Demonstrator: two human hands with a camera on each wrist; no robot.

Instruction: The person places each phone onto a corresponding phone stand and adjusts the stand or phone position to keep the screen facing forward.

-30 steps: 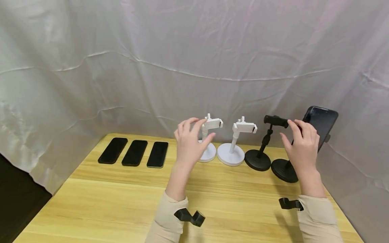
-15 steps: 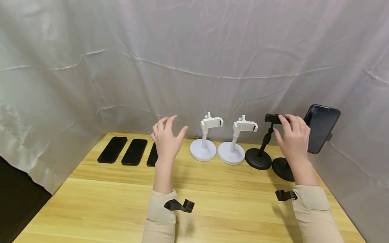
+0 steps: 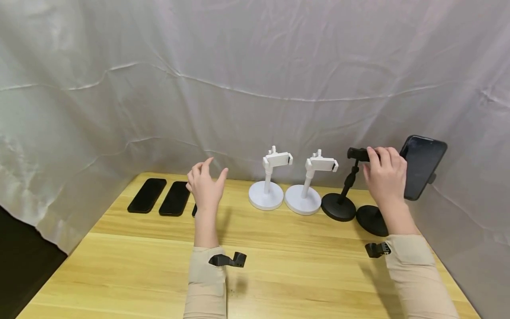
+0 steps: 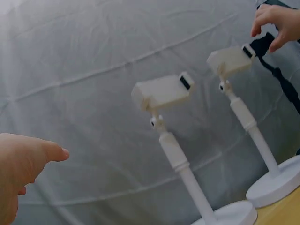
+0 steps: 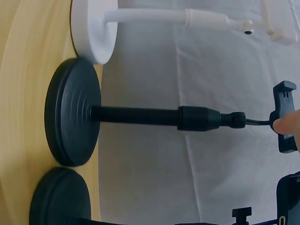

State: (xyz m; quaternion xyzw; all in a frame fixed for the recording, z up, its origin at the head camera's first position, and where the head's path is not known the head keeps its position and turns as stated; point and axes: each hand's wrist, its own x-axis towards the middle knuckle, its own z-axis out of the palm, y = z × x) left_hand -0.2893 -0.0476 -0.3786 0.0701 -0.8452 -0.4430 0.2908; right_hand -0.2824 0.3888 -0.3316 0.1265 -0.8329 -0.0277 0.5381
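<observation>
My left hand point(image 3: 206, 188) hovers over the third phone point(image 3: 194, 210), thumb and fingers spread apart with nothing between them. It hides most of that phone. Two more black phones point(image 3: 147, 195) lie flat to its left. My right hand point(image 3: 385, 177) is at the clamp point(image 3: 357, 154) of a black phone stand point(image 3: 338, 207). Its fingers reach over the clamp's right end. In the right wrist view the thumb point(image 5: 287, 124) lies against the middle of the clamp, while the fingers are out of view. The stand's round base sits on the table.
Two white phone stands point(image 3: 266, 195) point(image 3: 303, 199) stand between my hands, their clamps unloaded. At the far right, another black stand point(image 3: 372, 220) bears an upright phone point(image 3: 423, 166). A grey curtain point(image 3: 255, 88) hangs behind the wooden table point(image 3: 303, 266).
My left hand has moved left from the white stands to above the nearest phone. My right hand has shifted slightly left, onto the black stand's clamp.
</observation>
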